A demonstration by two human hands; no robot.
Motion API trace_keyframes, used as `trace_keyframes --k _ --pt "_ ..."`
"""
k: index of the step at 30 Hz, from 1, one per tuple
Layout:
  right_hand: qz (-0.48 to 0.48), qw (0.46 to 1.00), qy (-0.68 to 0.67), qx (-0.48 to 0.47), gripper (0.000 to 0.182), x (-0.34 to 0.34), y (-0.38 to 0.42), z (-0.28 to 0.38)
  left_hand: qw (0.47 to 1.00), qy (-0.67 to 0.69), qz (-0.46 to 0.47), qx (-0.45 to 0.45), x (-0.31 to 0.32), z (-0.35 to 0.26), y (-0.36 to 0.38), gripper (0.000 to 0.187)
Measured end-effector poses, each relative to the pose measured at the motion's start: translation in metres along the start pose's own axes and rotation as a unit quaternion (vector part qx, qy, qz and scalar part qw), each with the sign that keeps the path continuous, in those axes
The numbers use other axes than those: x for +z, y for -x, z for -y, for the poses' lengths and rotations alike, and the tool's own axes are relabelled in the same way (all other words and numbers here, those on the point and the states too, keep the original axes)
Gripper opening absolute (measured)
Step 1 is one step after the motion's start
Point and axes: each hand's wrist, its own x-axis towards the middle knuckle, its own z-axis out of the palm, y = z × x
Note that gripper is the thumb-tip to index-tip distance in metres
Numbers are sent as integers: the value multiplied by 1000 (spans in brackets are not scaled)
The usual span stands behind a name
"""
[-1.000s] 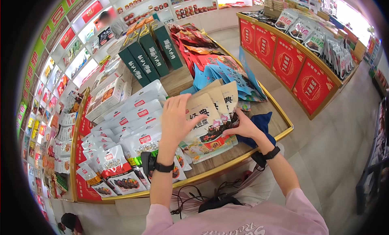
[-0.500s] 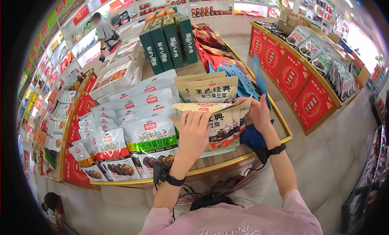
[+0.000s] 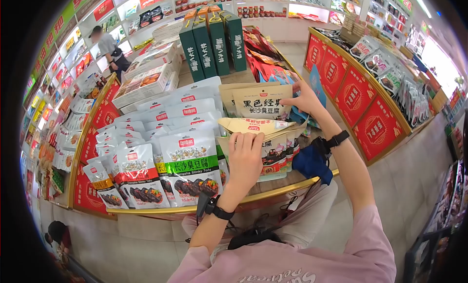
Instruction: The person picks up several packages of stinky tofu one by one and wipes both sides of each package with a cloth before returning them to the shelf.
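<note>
Shop display table point(image 3: 292, 185) with gold rim: left hand point(image 3: 245, 158) grips the near edge of a tan pouch point(image 3: 256, 126) tipped flat over the front stack, right hand point(image 3: 306, 98) pinches the upright tan pouch point(image 3: 262, 102) behind it, white tofu packs point(image 3: 187, 158) just left, 4 green boxes point(image 3: 214, 39) beyond.

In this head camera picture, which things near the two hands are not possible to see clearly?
- Head view: the left hand covers the front of the tan pouches it presses.
- The right hand hides the edge of the upright tan pouch it touches.
- The blue cloth is partly behind the right forearm.
- Small print on the white pouches is too small.
</note>
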Motion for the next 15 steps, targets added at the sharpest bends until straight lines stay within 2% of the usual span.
trace_keyframes --k 1,2,3,5,6,7,9,11,13,15 --pt "17 999 27 14 59 0 -1 -2 1000 3 2 2 1 0 0 43" --pt "113 993 -1 12 50 -5 3 5 1000 3 -1 0 1 1 -1 41" --pt "112 994 -1 14 50 -4 3 1 1000 2 -3 -1 2 2 -1 40" --pt "120 984 -105 -79 31 1 3 0 1000 6 -10 1 6 5 -1 39" --pt "92 987 -65 -117 28 -6 5 4 1000 9 -17 3 7 7 -2 38" --pt "91 987 -64 -117 28 -12 6 10 1000 10 -18 3 6 8 -3 38" --pt "36 926 -336 -170 31 -26 13 35 999 49 -21 3 7 11 -9 37" --pt "28 928 -345 -139 25 -52 21 49 999 47 -20 1 12 17 -19 40" --pt "-45 928 -324 -178 21 -75 35 66 999 51 -18 3 21 24 -33 44" --pt "-90 922 -335 -172 21 -86 51 80 998 53 -15 -6 32 35 -46 54"
